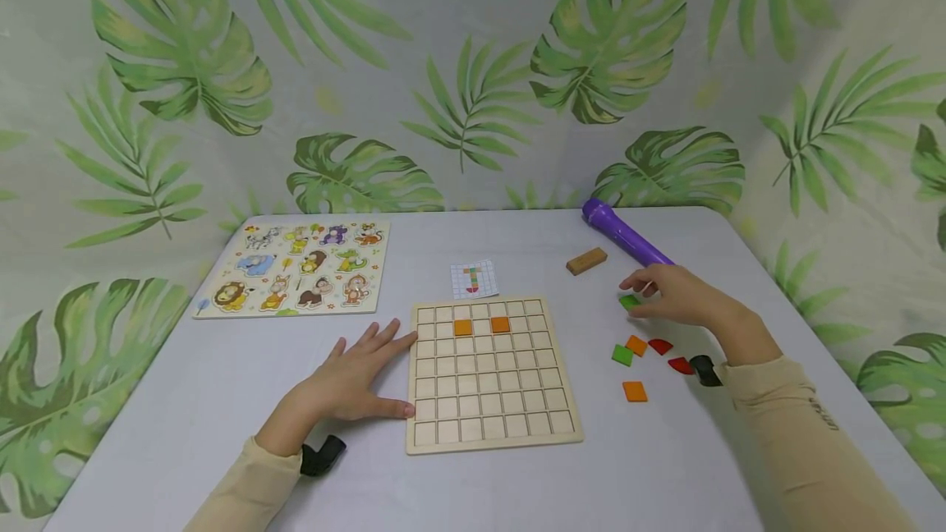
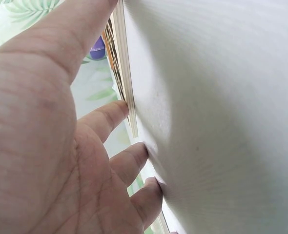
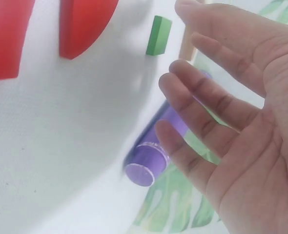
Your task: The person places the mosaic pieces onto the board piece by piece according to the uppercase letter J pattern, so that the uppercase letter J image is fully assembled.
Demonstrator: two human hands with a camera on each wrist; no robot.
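Note:
My left hand [image 1: 343, 380] lies with spread fingers at the left side of a square wooden grid board [image 1: 480, 384]. In the left wrist view, the thumb and a fingertip meet the board's edge [image 2: 126, 63]. Two orange square tiles, a left one [image 1: 462, 327] and a right one [image 1: 500, 324], sit in the grid's upper part. On the right, my right hand [image 1: 676, 295] reaches over a green tile [image 1: 629, 301], its fingers loosely bent. The right wrist view shows this green tile [image 3: 158, 35] on the table just beyond the fingertips, apart from them.
Near the right hand lie another green tile [image 1: 623, 355], orange tiles [image 1: 634, 392] and red quarter-round pieces [image 1: 681, 365]. Behind are a wooden block [image 1: 587, 261] and a purple microphone-shaped object [image 1: 628, 235]. A printed pattern card [image 1: 475, 279] touches the board's back edge; an animal puzzle [image 1: 296, 269] lies left.

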